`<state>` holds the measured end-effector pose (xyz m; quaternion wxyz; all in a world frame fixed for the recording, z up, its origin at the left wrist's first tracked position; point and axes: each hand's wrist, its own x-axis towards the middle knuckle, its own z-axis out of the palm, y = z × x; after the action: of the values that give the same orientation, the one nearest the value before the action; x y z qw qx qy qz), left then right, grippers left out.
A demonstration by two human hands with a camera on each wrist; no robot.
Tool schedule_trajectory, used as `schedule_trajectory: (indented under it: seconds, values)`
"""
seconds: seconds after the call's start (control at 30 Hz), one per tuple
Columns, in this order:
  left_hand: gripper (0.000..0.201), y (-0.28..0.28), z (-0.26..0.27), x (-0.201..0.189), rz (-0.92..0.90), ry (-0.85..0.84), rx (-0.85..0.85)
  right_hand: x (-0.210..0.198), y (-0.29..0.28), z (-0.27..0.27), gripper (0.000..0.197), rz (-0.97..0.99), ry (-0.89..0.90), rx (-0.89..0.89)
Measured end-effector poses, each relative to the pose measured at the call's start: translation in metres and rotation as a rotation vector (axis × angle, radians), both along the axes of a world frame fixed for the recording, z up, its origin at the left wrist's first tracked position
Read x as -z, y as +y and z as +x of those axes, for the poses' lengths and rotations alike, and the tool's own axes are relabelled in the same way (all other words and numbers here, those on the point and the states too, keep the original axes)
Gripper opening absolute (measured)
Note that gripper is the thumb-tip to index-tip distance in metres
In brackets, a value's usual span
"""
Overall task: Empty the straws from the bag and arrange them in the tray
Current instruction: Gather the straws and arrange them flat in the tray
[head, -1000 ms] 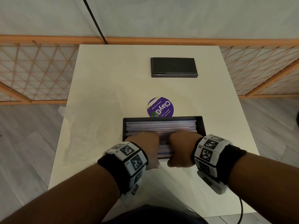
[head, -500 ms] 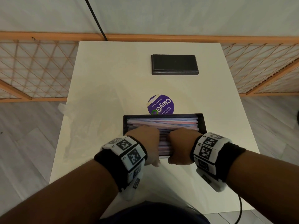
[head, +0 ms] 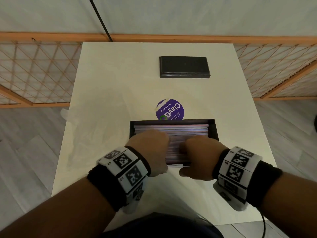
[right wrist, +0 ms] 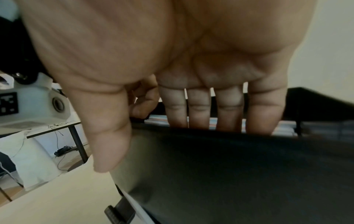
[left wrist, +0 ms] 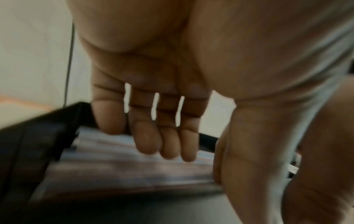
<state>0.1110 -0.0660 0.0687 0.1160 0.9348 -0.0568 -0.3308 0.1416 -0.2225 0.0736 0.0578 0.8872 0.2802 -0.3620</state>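
A black tray point(head: 213, 127) sits at the near middle of the white table point(head: 120, 74), filled with pale pink and blue straws point(head: 171, 131) lying side by side. Both hands are over its near half. My left hand point(head: 151, 148) has straight fingers point(left wrist: 168, 144) pointing down, tips on the straws point(left wrist: 124, 159). My right hand point(head: 200, 152) also has straight fingers point(right wrist: 199, 112) reaching inside onto the straws point(right wrist: 159, 119), with the thumb point(right wrist: 109, 136) outside the tray's near wall point(right wrist: 229, 166). The clear plastic bag point(head: 89, 134) lies flat to the left.
A black rectangular lid point(head: 184, 67) lies at the far side of the table. A round purple sticker point(head: 169, 109) is just beyond the tray. Wooden lattice panels stand behind, and a black cable point(head: 263, 225) hangs off the near right edge.
Both hands have slid a little farther over the straws. The straws, slightly crossed half a second ago, now lie parallel. The tray has stayed in place.
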Motion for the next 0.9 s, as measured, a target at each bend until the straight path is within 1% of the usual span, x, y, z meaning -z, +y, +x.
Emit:
schedule_trajectory:
  seconds: [0.07,0.1,0.2,0.37,0.53,0.63,0.73,0.9]
  values:
    - [0.045,0.001,0.0,0.007,0.002,0.088,-0.004,0.008,0.001,-0.001,0.042,-0.012,0.018,0.008]
    - [0.045,0.002,-0.001,0.011,0.008,0.106,-0.013,0.011,0.001,-0.001,0.043,-0.016,0.021,0.013]
    - [0.05,0.002,-0.002,0.022,0.018,0.115,-0.038,0.017,0.003,0.002,0.042,-0.027,0.023,0.034]
    - [0.048,0.004,-0.003,0.03,0.037,0.111,-0.051,0.018,0.004,0.003,0.034,-0.015,0.034,0.065]
    - [0.043,0.004,-0.003,0.033,0.035,0.124,-0.049,0.006,0.0,-0.004,0.036,0.01,-0.059,0.016]
    - [0.043,0.004,-0.004,0.035,0.035,0.119,-0.036,0.01,-0.002,-0.01,0.046,-0.003,-0.001,0.048]
    - [0.041,0.003,-0.006,0.035,0.041,0.113,-0.015,0.018,-0.002,-0.012,0.057,-0.03,-0.024,0.028]
    - [0.043,0.004,-0.006,0.035,0.043,0.121,-0.016,0.019,-0.005,-0.012,0.054,0.017,-0.061,0.039]
